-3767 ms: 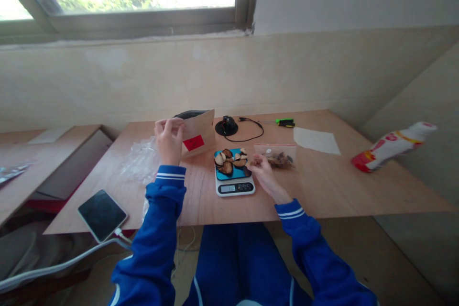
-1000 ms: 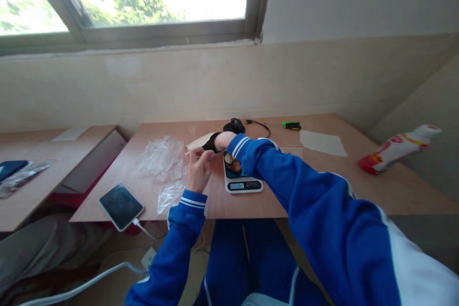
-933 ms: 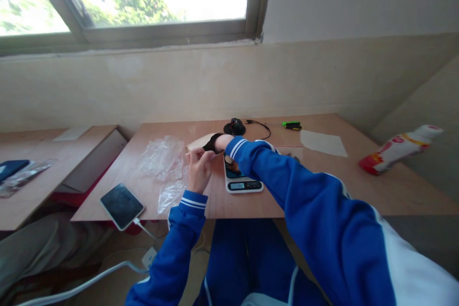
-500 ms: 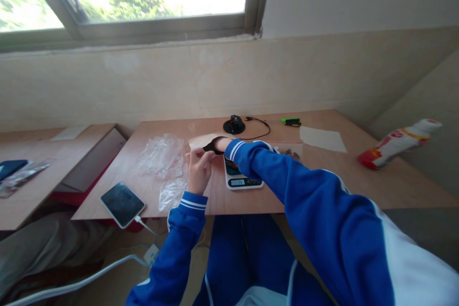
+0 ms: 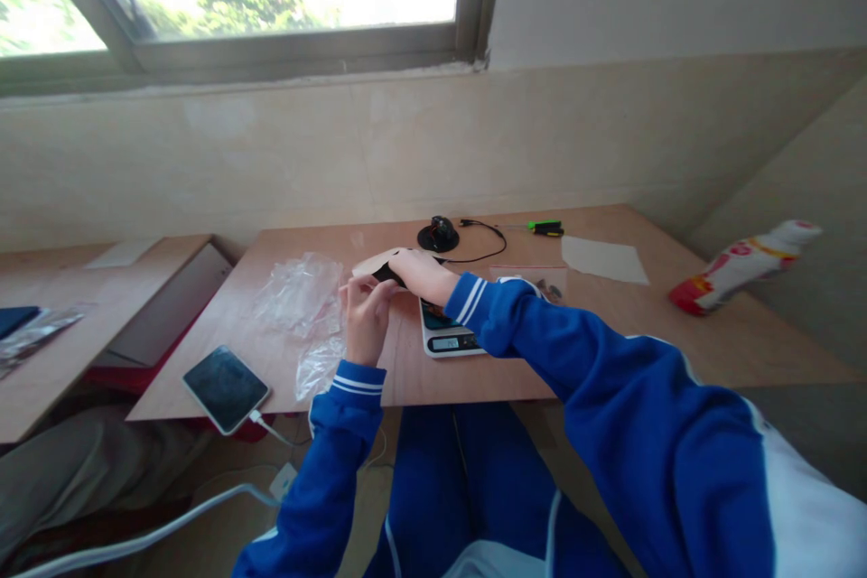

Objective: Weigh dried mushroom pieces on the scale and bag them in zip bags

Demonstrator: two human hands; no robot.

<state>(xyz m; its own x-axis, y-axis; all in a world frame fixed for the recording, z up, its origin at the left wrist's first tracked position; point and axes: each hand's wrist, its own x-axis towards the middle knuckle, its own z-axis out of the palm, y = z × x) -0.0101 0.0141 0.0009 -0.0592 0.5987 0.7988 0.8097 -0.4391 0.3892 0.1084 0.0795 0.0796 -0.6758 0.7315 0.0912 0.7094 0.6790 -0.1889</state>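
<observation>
My left hand (image 5: 368, 312) is closed, thumb and fingertips pinching the near edge of a thin, flat beige-and-black piece (image 5: 387, 275), whose kind I cannot make out. From the right, my right hand (image 5: 421, 273) reaches across to the same piece; its fingertips are hidden against the black part. Under my right wrist sits a small white kitchen scale (image 5: 447, 345) with a lit display. Something brown lies on its dark platform, mostly covered by my hand and sleeve. Crumpled clear plastic bags (image 5: 298, 298) lie left of my left hand.
Behind my hands stand a round black base (image 5: 438, 235) and a black cable (image 5: 498, 246). Green-and-black screwdrivers (image 5: 545, 228), a paper sheet (image 5: 602, 260) and a red-white bottle (image 5: 741, 269) are to the right. A plugged-in phone (image 5: 226, 388) overhangs the front left edge.
My right hand has drawn back a little from the black part, so more of its back shows. My left hand keeps its pinch, and the view has shifted slightly.
</observation>
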